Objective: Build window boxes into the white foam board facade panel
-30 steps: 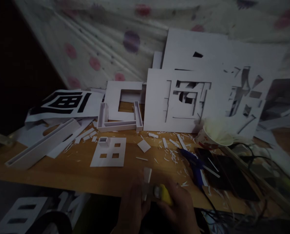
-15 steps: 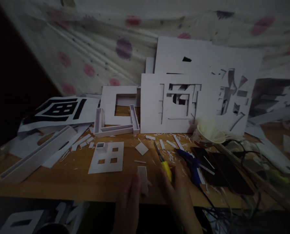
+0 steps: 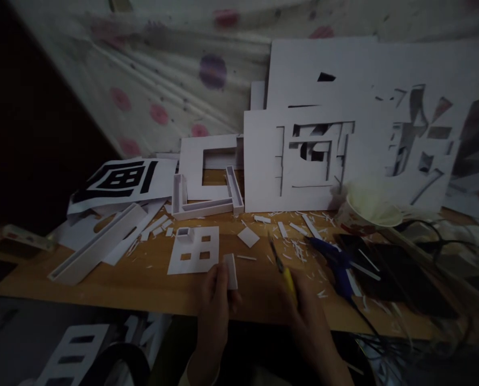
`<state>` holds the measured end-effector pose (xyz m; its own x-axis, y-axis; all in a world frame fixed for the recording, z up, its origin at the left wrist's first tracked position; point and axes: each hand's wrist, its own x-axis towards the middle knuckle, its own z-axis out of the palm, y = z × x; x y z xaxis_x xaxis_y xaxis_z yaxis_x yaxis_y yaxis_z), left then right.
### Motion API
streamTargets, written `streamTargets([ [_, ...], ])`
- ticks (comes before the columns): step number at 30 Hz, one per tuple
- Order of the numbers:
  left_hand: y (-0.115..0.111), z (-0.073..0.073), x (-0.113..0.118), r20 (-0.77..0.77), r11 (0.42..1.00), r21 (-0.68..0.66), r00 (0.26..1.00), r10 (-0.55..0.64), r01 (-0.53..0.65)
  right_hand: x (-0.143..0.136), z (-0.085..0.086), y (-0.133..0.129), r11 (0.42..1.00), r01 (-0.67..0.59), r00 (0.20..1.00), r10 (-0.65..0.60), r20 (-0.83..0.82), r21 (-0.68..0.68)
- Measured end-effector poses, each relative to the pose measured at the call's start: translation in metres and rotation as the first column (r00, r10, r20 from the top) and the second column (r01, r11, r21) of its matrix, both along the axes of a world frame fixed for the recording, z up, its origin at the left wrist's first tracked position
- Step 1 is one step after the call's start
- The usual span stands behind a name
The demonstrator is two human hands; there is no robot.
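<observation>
Near the table's front edge, my left hand is closed on a small white foam-board strip, held upright between thumb and fingers. My right hand grips a yellow utility knife whose blade points up and away from me; the hand is somewhat blurred. Just beyond my left hand lies a white square board with cut-out windows, and a small box-shaped piece stands on its upper left part. A white square scrap rests on the table between the two hands, farther back.
A blue glue gun and dark phones lie to the right, among cables. Behind them stands a paper bowl. Large cut-out boards lean at the back. White channel pieces, a printed sheet and many offcuts are spread about.
My view has turned, shifting the scene. My left hand has raised the strip and tilted it. My right hand still holds the utility knife, slightly farther right in view.
</observation>
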<state>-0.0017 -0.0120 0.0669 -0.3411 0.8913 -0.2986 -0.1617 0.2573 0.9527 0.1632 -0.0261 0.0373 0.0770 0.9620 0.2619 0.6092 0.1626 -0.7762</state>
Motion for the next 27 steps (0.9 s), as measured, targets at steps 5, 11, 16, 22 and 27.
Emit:
streamTargets([
  [5,-0.013,0.000,0.007,-0.097,0.998,-0.063,0.995,0.020,-0.026,-0.021,0.022,-0.019,0.959,-0.230,0.961,0.198,0.191,0.164],
  [11,-0.017,0.012,0.012,-0.034,0.998,-0.054,0.999,-0.011,0.009,-0.030,0.025,-0.022,0.956,-0.245,0.933,0.187,0.307,0.163],
  [16,-0.018,0.007,0.013,-0.055,0.999,-0.028,0.998,-0.032,0.031,-0.027,0.022,-0.023,0.955,-0.249,0.912,0.175,0.372,0.161],
  [22,-0.019,0.009,0.012,-0.054,0.998,-0.050,0.998,-0.029,0.026,-0.027,0.023,-0.024,0.953,-0.244,0.903,0.156,0.400,0.181],
  [27,-0.019,0.023,0.012,-0.078,0.998,-0.046,0.996,-0.039,0.035,-0.027,0.022,-0.025,0.954,-0.240,0.912,0.157,0.380,0.182],
])
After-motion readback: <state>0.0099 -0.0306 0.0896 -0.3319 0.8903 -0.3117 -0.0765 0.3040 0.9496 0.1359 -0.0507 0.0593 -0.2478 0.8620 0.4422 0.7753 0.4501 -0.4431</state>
